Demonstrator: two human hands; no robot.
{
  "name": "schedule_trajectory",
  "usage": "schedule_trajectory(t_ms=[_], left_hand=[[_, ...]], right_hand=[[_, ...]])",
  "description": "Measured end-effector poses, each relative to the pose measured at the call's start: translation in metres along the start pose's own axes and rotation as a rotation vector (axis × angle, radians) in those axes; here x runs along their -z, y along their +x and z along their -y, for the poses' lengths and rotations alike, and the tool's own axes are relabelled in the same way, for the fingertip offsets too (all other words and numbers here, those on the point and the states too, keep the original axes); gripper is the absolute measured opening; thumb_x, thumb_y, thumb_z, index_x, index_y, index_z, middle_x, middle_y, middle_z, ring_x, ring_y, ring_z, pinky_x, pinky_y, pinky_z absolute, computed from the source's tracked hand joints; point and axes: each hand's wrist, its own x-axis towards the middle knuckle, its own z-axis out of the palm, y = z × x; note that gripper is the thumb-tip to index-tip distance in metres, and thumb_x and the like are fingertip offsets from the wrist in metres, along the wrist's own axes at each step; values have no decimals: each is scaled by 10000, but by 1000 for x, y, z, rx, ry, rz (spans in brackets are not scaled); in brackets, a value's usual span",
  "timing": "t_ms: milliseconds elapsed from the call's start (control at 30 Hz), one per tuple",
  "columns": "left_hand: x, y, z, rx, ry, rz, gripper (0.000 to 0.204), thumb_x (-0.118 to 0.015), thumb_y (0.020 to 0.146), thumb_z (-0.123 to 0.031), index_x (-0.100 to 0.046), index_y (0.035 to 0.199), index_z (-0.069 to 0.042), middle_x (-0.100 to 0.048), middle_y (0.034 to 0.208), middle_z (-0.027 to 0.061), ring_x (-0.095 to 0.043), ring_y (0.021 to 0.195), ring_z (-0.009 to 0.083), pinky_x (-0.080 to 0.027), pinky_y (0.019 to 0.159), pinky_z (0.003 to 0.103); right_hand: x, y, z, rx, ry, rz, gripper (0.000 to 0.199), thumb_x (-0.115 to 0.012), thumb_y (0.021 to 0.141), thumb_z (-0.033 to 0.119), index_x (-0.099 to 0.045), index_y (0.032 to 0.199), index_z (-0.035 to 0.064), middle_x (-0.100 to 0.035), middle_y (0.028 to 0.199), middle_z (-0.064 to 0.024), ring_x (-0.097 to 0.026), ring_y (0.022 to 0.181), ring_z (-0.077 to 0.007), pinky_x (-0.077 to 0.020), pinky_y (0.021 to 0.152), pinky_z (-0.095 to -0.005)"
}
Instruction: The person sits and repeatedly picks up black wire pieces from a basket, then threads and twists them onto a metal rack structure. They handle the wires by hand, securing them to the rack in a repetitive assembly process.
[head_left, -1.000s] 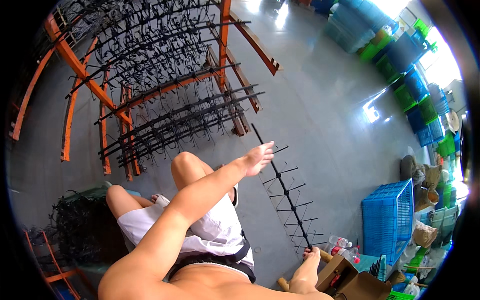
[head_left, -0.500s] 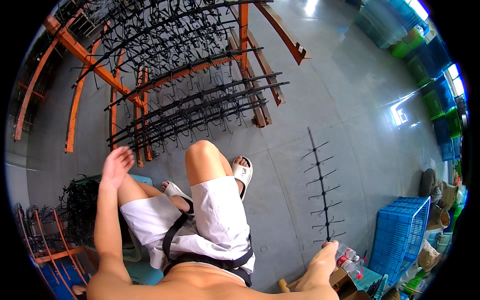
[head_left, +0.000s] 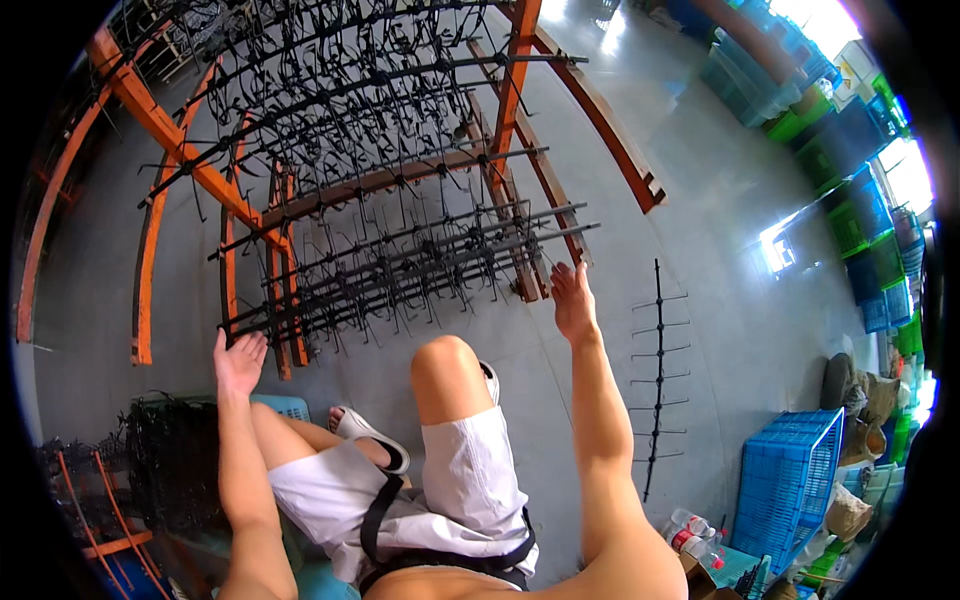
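Both my hands reach forward, one toward each end of the lowest black hook rods (head_left: 420, 262) on the orange rack (head_left: 150, 95). My left hand (head_left: 240, 362) is empty, its fingers stretched out close to the rods' left ends. Whether it touches them I cannot tell. On the other side, my right hand (head_left: 573, 303) is raised with its fingers apart and nothing in it, just below the rods' right ends. To the right of that arm, a single black rod with thin side hooks (head_left: 658, 378) lies along the grey floor.
Dark wire hooks (head_left: 175, 450) are heaped at my left beside a light blue crate. At my right stand a blue plastic basket (head_left: 785, 490) and several plastic bottles (head_left: 698, 540). Stacked blue and green crates (head_left: 850, 215) line the right side. Orange rack legs (head_left: 600, 125) stick out over the floor.
My right hand has let go of the single hook rod, which now lies on the floor, and has moved forward to the rack. My left hand has opened out near the rods. The view has shifted.
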Motion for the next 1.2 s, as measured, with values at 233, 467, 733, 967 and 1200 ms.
schedule_trajectory(t_ms=[233,467,733,967,1200], left_hand=[[-6,36,17,-169,-310,34,658,-466,943,-413,-298,1334,88,-428,1329,210,-410,1245,320,-347,1038,415],[-12,31,0,-266,-411,329,424,-349,998,-283,-468,1234,49,-520,1296,164,-449,1253,296,-395,996,420],[-49,-43,5,-126,-150,459,391,-333,1011,-178,-383,1317,59,-482,1338,155,-404,1294,273,-381,1051,410],[-213,-48,99,167,171,585,371,-357,990,-182,-447,1243,74,-515,1259,185,-453,1228,297,-340,1068,422],[-316,-73,288,404,397,502,295,-481,934,-187,-434,1082,63,-521,1040,192,-506,1044,305,-390,987,425]], right_hand=[[-49,89,7,5,462,270,389,-527,922,420,-544,1090,69,-584,1192,-132,-526,1119,-270,-386,979,-391],[-59,40,40,36,558,167,266,-517,943,184,-510,1128,-6,-603,1140,-195,-575,1074,-321,-467,954,-395],[46,-142,49,291,602,27,232,-471,969,180,-534,1117,13,-575,1180,-120,-550,1111,-263,-436,994,-357],[209,-216,-23,200,742,-584,228,-459,978,222,-575,1038,35,-632,1043,-71,-600,988,-227,-478,867,-331],[385,-325,-124,16,752,-1019,264,-423,977,249,-606,1015,62,-671,929,-57,-647,840,-179,-467,604,-278]])
